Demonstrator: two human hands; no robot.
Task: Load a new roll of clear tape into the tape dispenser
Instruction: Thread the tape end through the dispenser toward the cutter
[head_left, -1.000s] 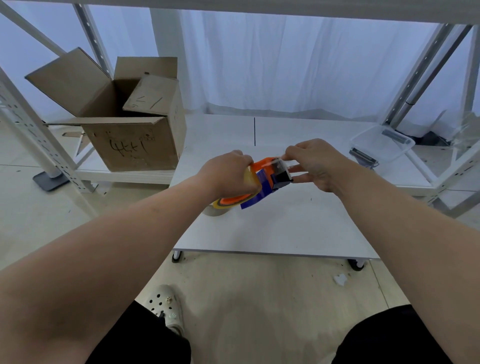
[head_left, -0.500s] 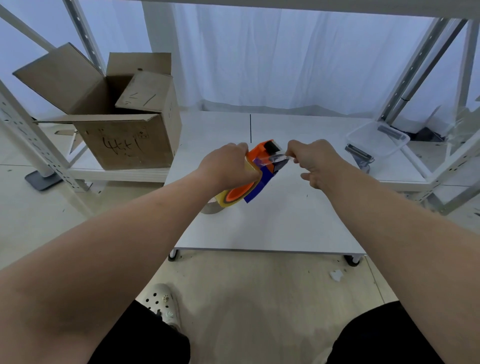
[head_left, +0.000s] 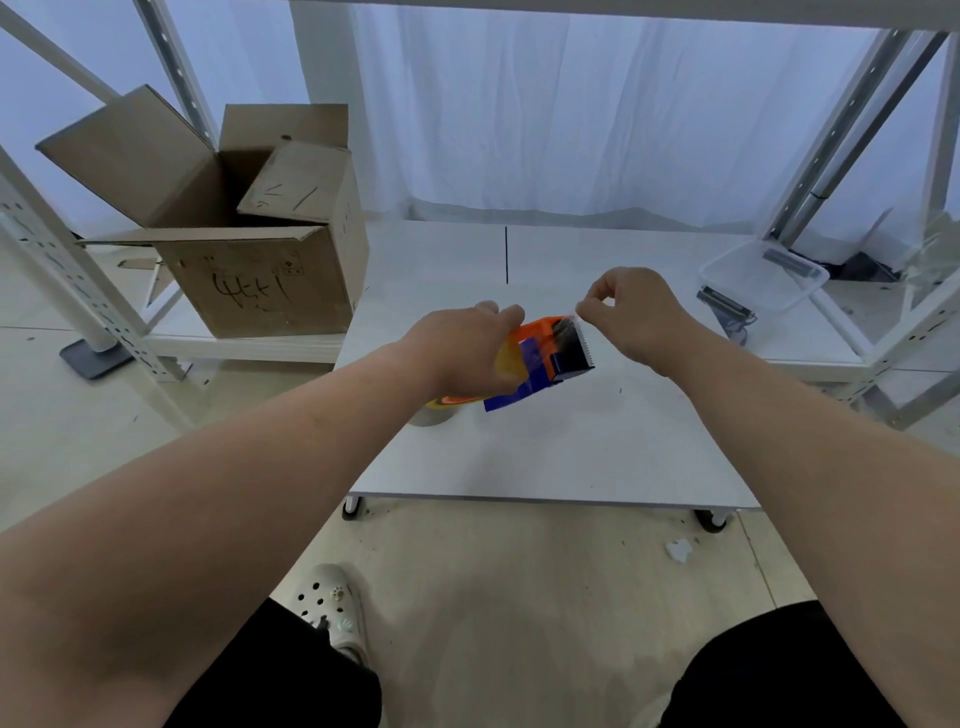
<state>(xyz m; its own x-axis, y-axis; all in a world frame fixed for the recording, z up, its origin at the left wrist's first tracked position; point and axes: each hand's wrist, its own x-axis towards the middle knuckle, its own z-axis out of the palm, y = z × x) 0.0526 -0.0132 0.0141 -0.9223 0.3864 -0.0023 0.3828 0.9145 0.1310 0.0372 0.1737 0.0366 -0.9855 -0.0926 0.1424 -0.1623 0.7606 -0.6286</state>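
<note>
An orange and blue tape dispenser (head_left: 545, 353) hangs above the white table (head_left: 545, 447), its toothed blade end pointing right. My left hand (head_left: 462, 348) grips its body, covering most of the clear tape roll (head_left: 506, 358), which shows as a yellowish edge beside my fingers. My right hand (head_left: 636, 317) sits just right of the blade, thumb and forefinger pinched on the loose end of the clear tape at the dispenser's tip. A second roll of tape (head_left: 434, 413) lies on the table under my left hand, mostly hidden.
An open cardboard box (head_left: 249, 249) stands on a low shelf at the left. A clear plastic tray (head_left: 763, 275) and a dark tool (head_left: 724, 306) lie at the right. Metal rack posts (head_left: 67, 270) flank both sides. My shoe (head_left: 332, 608) is on the floor below.
The dispenser has tilted so its blade faces right and down. My right hand has risen slightly and drawn the tape end over the blade.
</note>
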